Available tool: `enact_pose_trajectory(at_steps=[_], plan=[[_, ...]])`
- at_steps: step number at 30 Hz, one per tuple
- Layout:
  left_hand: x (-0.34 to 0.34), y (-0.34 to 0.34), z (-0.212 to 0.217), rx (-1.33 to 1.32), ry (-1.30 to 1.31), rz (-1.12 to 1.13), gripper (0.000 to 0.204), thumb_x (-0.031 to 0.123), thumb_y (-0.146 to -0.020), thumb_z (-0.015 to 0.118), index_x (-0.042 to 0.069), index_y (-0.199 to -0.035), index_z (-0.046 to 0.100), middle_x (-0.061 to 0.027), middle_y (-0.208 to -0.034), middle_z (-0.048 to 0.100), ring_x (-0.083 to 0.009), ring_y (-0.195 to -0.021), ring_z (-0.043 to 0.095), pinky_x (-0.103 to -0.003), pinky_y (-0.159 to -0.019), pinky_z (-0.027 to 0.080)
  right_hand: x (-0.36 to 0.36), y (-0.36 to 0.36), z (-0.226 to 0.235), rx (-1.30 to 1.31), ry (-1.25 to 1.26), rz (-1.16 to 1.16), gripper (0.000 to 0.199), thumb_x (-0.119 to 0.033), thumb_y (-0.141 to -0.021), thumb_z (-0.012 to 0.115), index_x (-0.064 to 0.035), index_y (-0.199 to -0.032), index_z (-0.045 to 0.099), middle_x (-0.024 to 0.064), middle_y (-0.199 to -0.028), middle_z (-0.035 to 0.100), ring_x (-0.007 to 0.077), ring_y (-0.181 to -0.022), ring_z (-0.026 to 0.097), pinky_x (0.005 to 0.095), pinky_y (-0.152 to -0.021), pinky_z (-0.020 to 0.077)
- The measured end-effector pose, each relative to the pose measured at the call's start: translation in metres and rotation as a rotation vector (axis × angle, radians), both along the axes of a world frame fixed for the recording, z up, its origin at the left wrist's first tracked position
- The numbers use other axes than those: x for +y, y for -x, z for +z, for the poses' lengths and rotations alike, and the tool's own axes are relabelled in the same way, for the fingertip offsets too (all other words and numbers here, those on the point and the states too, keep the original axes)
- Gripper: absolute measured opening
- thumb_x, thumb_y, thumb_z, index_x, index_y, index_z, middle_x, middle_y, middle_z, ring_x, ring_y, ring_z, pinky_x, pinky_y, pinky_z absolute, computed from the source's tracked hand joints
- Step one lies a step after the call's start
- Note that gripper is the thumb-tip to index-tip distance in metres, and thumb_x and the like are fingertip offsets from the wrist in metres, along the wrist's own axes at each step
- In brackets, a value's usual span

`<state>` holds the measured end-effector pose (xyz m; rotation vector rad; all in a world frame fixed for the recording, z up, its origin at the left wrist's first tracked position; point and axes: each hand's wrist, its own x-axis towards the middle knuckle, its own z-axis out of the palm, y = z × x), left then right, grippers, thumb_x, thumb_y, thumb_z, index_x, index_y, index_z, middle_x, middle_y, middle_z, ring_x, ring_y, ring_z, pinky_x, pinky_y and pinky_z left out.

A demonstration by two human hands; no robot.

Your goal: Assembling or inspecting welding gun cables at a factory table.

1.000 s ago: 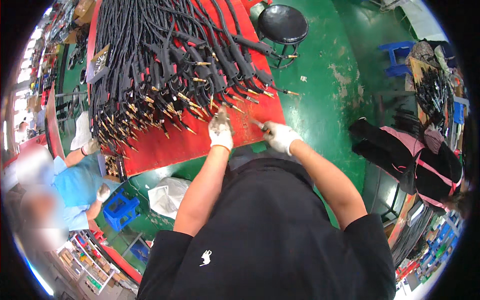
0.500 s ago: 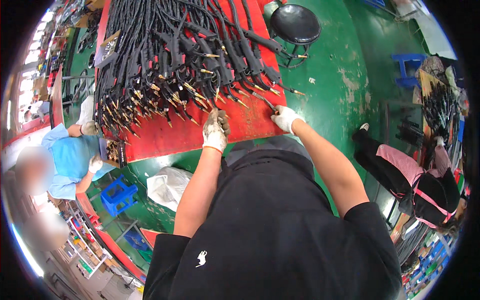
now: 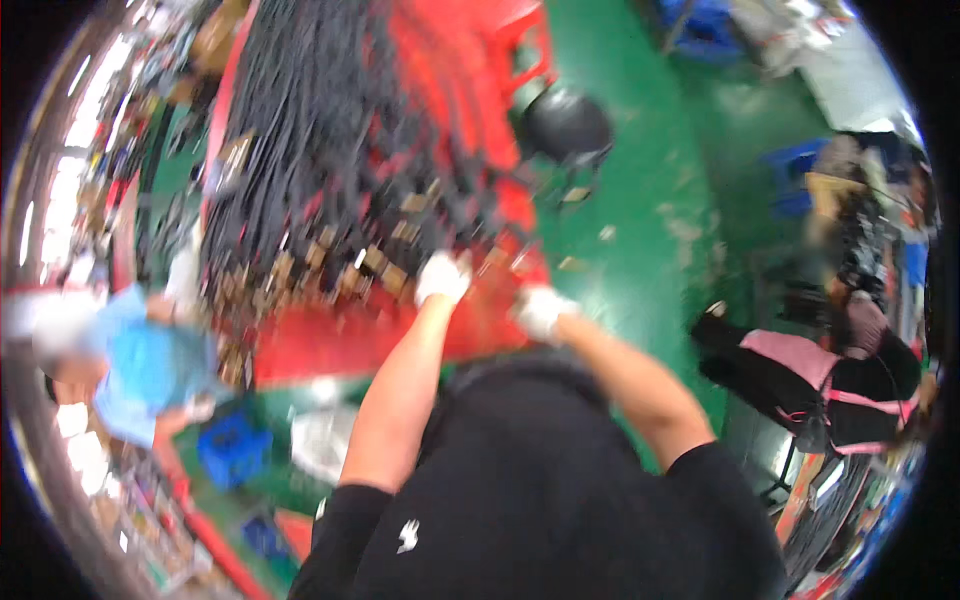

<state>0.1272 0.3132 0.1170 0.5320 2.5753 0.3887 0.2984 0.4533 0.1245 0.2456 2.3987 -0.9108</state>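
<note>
Motion smears this moment. My left hand point(image 3: 443, 278), in a white glove, is over the red table point(image 3: 320, 340), at the brass-coloured ends point(image 3: 380, 268) of a large bundle of black cables point(image 3: 300, 110). Its fingers are too blurred to show whether they grip a cable end. To the right, near the table's front right corner, is my right hand point(image 3: 541, 312), also in a white glove. Blur hides its fingers and anything in them. The cables run away from me across the table, their black handle-like parts lying behind the brass ends.
A round black stool point(image 3: 567, 125) stands right of the table on the green floor. A person in light blue point(image 3: 160, 355) is at the left, near a blue stool point(image 3: 232, 448) and a white bag point(image 3: 322, 440). Another person in pink and black point(image 3: 850, 385) is at the right.
The whole view has shifted and blurred; the table's front edge sits lower in the picture. My right hand has come left and nearer, and the slim dark tool it held no longer shows clearly.
</note>
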Motion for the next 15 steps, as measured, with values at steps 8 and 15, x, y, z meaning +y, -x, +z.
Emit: enact_pose_trajectory(at_steps=[8,15], plan=[[-0.010,0.032,-0.081,-0.202,0.169,0.097,0.045,0.037,-0.089,0.049,-0.001,-0.101,0.072,-0.0268,-0.101,0.069,-0.0398,-0.102,0.067,-0.045,-0.085,0.051,-0.030,0.021,-0.013,-0.039,0.188,-0.246,0.032,-0.024,-0.083,0.054,-0.0020,-0.103,0.067,0.0244,-0.104,0.069,0.0389,-0.099,0.067,0.0480,-0.085,0.0519],[0.029,0.024,-0.119,-0.012,-0.037,0.351,0.022,0.025,-0.079,0.068,0.003,-0.082,0.071,-0.0216,-0.087,0.071,-0.0365,-0.081,0.070,-0.045,-0.068,0.054,0.009,0.027,-0.047,-0.101,0.232,-0.185,0.027,-0.020,-0.085,0.053,-0.0038,-0.103,0.064,0.0192,-0.087,0.070,0.0347,-0.082,0.070,0.0455,-0.070,0.0542]])
